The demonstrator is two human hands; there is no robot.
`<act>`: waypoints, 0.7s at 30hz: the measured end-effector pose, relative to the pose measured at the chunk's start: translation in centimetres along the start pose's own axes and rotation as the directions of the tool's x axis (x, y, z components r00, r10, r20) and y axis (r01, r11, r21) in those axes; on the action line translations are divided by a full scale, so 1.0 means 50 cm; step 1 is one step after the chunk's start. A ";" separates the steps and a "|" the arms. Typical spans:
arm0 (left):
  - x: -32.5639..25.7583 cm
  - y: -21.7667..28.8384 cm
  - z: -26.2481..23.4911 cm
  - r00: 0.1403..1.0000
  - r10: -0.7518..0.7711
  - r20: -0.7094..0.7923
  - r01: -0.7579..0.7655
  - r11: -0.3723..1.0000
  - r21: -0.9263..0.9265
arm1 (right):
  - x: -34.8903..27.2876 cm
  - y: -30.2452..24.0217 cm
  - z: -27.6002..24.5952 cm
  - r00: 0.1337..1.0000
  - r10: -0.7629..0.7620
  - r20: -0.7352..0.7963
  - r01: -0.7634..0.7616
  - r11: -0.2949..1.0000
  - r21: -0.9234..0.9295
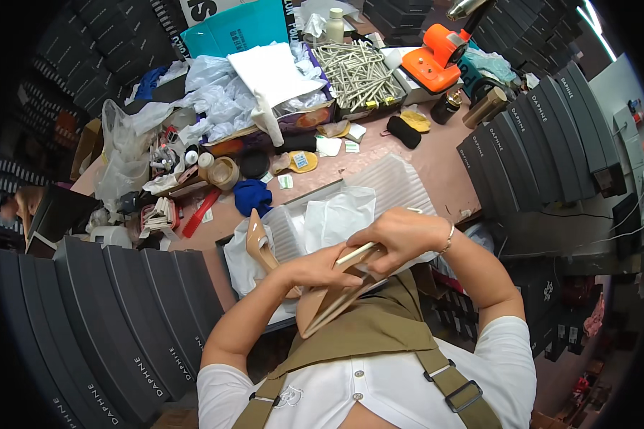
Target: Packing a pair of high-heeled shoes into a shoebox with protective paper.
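Beige high-heeled shoe [329, 304], gripped by left hand [320, 270], right hand [401, 239] closed on its heel

Orange tool [436, 56] — dark stacked boxes [544, 143]

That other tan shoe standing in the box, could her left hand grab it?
Probably not right away: the left hand is gripping the shoe held by both hands. The other shoe stands close beside it, nothing between.

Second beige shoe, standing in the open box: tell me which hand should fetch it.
Probably left. The left hand grips the held shoe right beside the second shoe; the right hand is farther away, holding a thin stick.
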State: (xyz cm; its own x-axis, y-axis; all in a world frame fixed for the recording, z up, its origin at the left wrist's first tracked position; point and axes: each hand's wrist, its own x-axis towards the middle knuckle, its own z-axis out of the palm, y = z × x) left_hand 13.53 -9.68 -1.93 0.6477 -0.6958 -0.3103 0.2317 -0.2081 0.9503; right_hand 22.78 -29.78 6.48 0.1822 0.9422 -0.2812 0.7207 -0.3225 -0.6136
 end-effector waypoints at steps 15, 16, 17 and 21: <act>0.022 -0.197 0.002 0.331 -0.421 -0.845 -0.692 0.501 -0.520 | 0.156 0.068 0.107 0.839 0.428 0.336 -0.540 0.573 0.616; 0.008 -0.195 -0.008 0.427 -0.428 -0.797 -0.700 0.402 -0.591 | 0.145 0.095 0.086 0.918 0.384 0.103 -0.383 0.782 0.492; -0.007 -0.183 -0.020 0.515 -0.420 -0.747 -0.698 0.301 -0.650 | 0.136 0.129 0.061 0.957 0.264 -0.119 -0.219 0.929 0.297; -0.019 -0.171 -0.003 0.745 -0.285 -0.604 -0.614 0.064 -0.787 | 0.205 0.312 -0.169 0.771 0.152 -0.619 -0.417 0.854 -0.311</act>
State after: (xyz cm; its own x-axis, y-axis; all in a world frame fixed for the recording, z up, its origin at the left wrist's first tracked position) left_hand 11.03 -7.12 -9.74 0.8544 -0.0438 -0.5178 0.1885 0.9547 0.2302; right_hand 41.55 -24.36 0.25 0.6635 0.7337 0.1466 0.7473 -0.6405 -0.1772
